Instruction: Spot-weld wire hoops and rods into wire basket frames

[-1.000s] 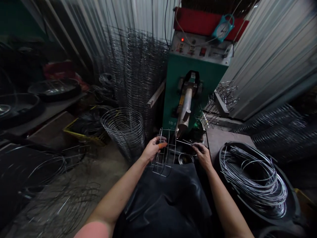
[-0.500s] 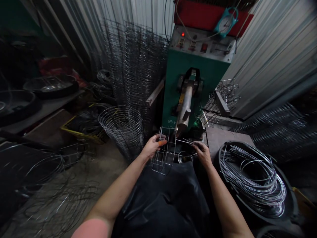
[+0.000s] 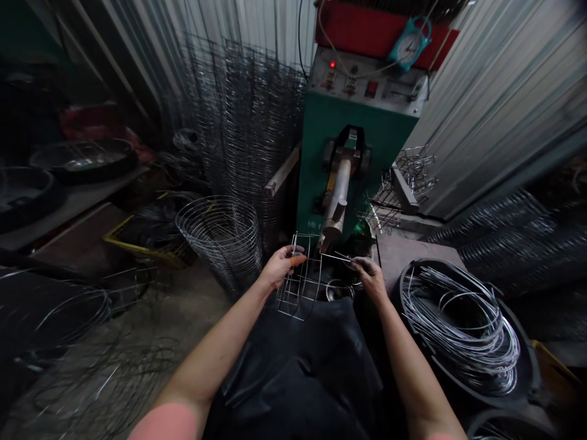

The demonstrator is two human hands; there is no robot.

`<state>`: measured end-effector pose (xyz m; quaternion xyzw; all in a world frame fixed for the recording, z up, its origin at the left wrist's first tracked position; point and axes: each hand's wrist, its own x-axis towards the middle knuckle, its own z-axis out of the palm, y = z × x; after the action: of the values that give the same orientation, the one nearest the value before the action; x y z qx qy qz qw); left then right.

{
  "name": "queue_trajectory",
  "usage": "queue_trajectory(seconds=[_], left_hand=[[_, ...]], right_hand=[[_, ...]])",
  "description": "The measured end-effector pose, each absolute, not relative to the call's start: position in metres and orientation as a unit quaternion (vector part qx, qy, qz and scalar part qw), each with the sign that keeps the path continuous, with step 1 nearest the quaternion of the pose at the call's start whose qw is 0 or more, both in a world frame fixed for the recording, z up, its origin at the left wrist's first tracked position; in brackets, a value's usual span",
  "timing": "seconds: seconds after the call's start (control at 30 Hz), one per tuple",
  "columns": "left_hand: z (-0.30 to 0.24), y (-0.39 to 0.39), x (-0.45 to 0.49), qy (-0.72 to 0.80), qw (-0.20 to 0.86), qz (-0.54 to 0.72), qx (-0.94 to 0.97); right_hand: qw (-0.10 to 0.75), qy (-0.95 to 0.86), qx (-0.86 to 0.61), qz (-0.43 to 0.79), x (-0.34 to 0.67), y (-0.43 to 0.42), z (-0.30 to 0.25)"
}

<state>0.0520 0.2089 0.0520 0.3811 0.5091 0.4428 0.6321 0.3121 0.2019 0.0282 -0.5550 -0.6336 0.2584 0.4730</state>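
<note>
Green machine (image 3: 316, 140) beyond pinched fingers (image 3: 298, 260): left hand (image 3: 276, 269) on frame (image 3: 300, 281), right hand (image 3: 372, 278) on rods (image 3: 337, 257)

View turned slightly right, apparent right sleeve (image 3: 441, 436) newly showing, bottom edge

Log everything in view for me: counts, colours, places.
Machine: one, green, upper centre
Box: one, red, atop machine
Dial: one, turquoise, by box
Wire stacks: several, silvery, left and right
Wire racks: several, silvery, right of machine
Tubs: two, black, lower right
Wire lengths: many, silvery, in tubs
Crate: one, yellow, left
Pans: two, black, far left
Loose wires: many, grey, floor
Wall: one, grey, behind
Cloth: one, black, lap
Wire frame: one, silvery, lower centre
Rods: count unclear, silvery, near frame
Left grip: one, bare, on frame
Right grip: one, bare, on rods
</note>
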Motion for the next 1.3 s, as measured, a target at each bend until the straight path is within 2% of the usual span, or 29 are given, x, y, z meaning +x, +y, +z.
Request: queue_trajectory(seconds=[0.43,0.63,0.73,0.9,1.03,1.3], left_hand=[[0.049,0.214,0.053,0.498,0.651,0.445,0.360],[0.049,0.212,0.054,0.498,0.638,0.453,0.373],[0.047,0.212,0.055,0.493,0.640,0.458,0.371],[0.045,0.213,0.056,0.483,0.647,0.465,0.365],[0.047,0.212,0.057,0.496,0.640,0.461,0.363],[0.046,0.210,0.058,0.468,0.659,0.470,0.353]], right_hand=[[0.457,-0.661,-0.550,0.227,0.316,0.207,0.024],[0.495,-0.650,-0.567,0.109,0.345,0.181,0.023],[0.499,-0.617,-0.603,0.074,0.365,0.155,0.007],[0.458,-0.620,-0.625,0.125,0.376,0.119,-0.031],[0.461,-0.621,-0.621,0.124,0.373,0.106,-0.049],[0.474,-0.656,-0.582,0.080,0.328,0.136,-0.009]])
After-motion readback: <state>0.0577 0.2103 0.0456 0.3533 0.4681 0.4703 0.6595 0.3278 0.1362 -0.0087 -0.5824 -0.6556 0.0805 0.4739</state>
